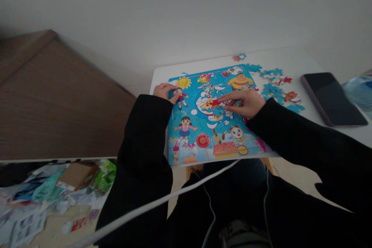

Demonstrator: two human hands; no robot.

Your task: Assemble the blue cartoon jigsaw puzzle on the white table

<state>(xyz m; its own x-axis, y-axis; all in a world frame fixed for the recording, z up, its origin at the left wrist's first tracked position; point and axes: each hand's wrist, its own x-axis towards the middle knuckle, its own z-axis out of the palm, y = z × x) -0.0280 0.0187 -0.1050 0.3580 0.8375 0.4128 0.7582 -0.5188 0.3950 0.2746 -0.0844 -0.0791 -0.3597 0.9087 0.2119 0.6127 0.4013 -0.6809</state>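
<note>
A blue cartoon jigsaw puzzle [200,124] lies on a white table [279,60], with its pieces fitted together on a backing board. My right hand [242,103] reaches in from the right and pinches a red and yellow jigsaw piece [213,103] over the puzzle's middle. My left hand [164,91] curls over the puzzle's left edge, its fingertips at a piece showing a small figure in red [179,97]. Whether those fingers grip that piece, I cannot tell. Several loose jigsaw pieces [277,91] lie beyond the puzzle's right edge.
A dark smartphone [333,99] lies on the table to the right, with blue plastic [359,91] at the far right edge. A brown wooden surface [64,97] lies left, above a heap of papers and cardboard [49,197]. A white cable [157,201] crosses my lap.
</note>
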